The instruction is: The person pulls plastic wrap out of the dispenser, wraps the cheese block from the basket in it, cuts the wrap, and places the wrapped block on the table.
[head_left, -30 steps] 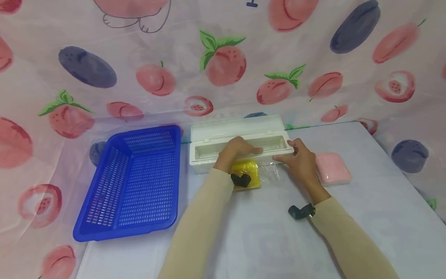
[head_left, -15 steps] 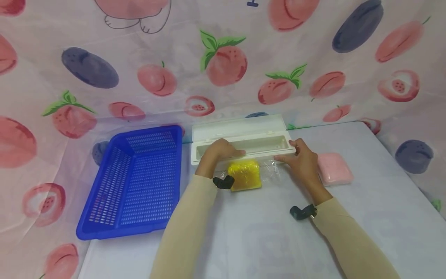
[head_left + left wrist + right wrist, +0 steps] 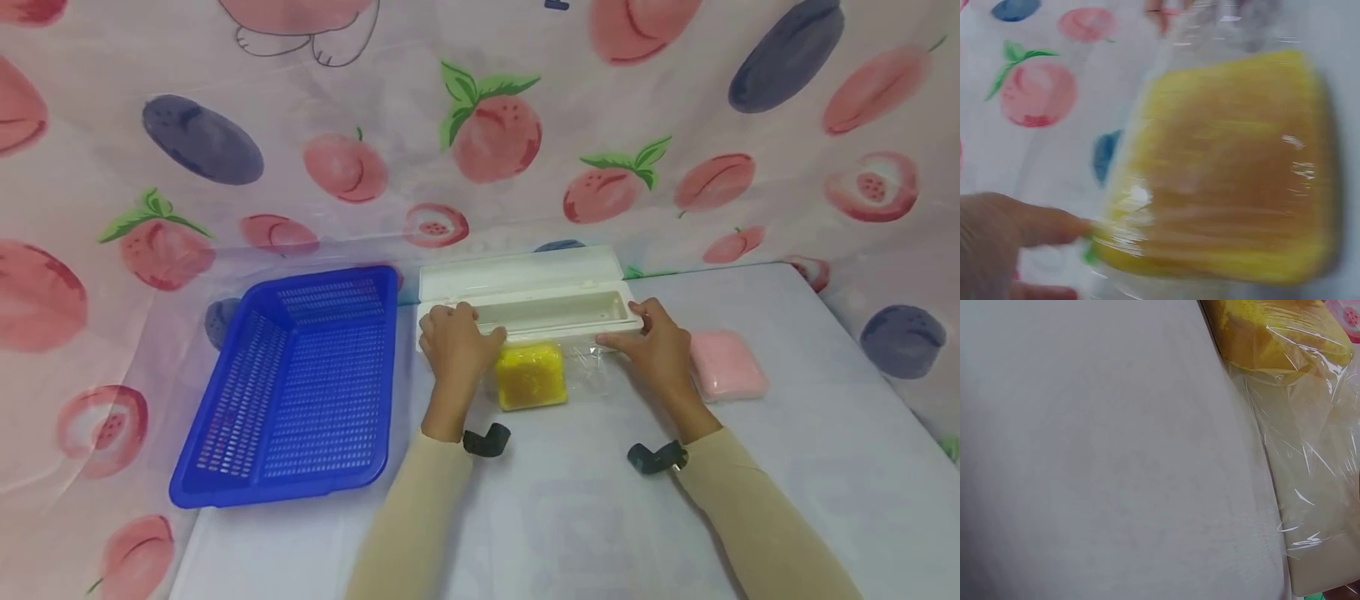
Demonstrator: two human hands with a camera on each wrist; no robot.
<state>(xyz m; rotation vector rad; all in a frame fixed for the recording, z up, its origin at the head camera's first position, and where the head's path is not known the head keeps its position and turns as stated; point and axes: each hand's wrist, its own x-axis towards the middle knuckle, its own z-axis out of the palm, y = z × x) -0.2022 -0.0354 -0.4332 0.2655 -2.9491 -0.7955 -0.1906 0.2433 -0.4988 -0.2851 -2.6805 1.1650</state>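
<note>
A long white box (image 3: 558,328) lies across the table with its lid (image 3: 521,273) raised at the back. The inside that shows is bare. My left hand (image 3: 456,346) grips the box's left end, fingers over the top and thumb towards the front. At the right end, my right hand (image 3: 660,358) holds the corner between thumb and fingers. Against the box's front lies a yellow block (image 3: 531,377), brownish in the middle, in loose clear plastic wrap (image 3: 1310,456). The left wrist view shows this block large and blurred, beside my thumb (image 3: 1054,225).
A blue perforated basket (image 3: 386,375) stands on the left. Right of my right hand lies a pink wrapped block (image 3: 727,365). A fruit-print cloth (image 3: 600,92) hangs behind the white-covered table (image 3: 570,517).
My left hand has moved left along the box, from over its middle to its left end, uncovering the yellow block. The right hand keeps its hold on the right end.
</note>
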